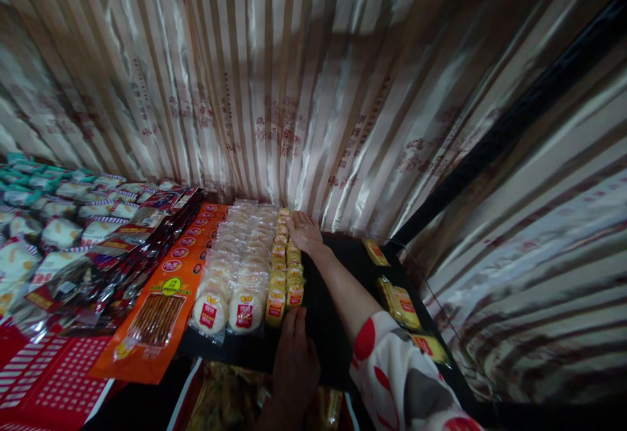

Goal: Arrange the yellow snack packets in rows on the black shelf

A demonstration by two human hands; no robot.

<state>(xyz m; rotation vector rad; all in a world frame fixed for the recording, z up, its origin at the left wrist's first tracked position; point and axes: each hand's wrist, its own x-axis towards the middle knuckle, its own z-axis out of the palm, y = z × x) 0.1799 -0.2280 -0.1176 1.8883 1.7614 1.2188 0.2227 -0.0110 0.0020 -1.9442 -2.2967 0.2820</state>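
Two rows of small yellow snack packets (277,285) stand packed one behind another on the black shelf (326,313). At their far end lies my right hand (304,232), fingers stretched out and resting against the packets. My left hand (295,359), dark in shadow, is at the near end, its straight fingers touching or very close to the front packet on the right. Neither hand grips a packet. Directly left of the yellow rows are two rows of round white crackers (246,310) in clear wrappers with red labels.
Loose yellow packets (401,307) lie along the shelf's right side. Leftward are an orange snack bag (151,333), dark shiny packets (122,241), white bags (61,232) and a red basket (53,372). Below is a container of yellowish packets (220,398). A striped curtain (274,78) hangs behind; a black pole (490,134) slants right.
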